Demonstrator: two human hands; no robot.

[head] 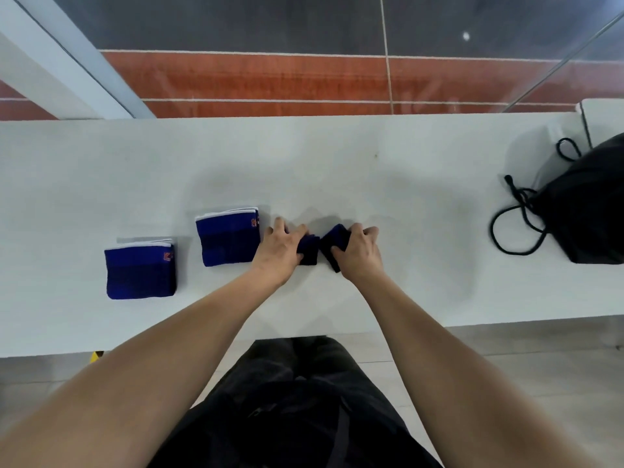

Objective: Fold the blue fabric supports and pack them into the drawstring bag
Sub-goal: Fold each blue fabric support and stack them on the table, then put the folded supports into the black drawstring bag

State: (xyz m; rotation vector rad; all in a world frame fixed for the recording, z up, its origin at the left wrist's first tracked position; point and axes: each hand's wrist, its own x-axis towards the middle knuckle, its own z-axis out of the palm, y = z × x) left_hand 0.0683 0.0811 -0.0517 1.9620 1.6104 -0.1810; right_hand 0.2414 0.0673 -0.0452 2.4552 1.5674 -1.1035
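A dark blue fabric support (pixel 319 246) lies bunched on the white table (pixel 337 163) in the middle, pinched from both sides. My left hand (pixel 280 248) grips its left part and my right hand (pixel 358 249) grips its right part, which is lifted at an angle. Two folded blue supports with white edges and orange logos rest flat to the left, one (pixel 229 236) beside my left hand and one (pixel 140 268) farther left. The black drawstring bag (pixel 587 211) lies at the right end of the table, its cords looped on the surface.
A second white surface (pixel 604 116) adjoins the table at the far right. Beyond the table's far edge is a glass wall, with a red and grey floor below. The table's near edge runs just above my dark-trousered legs.
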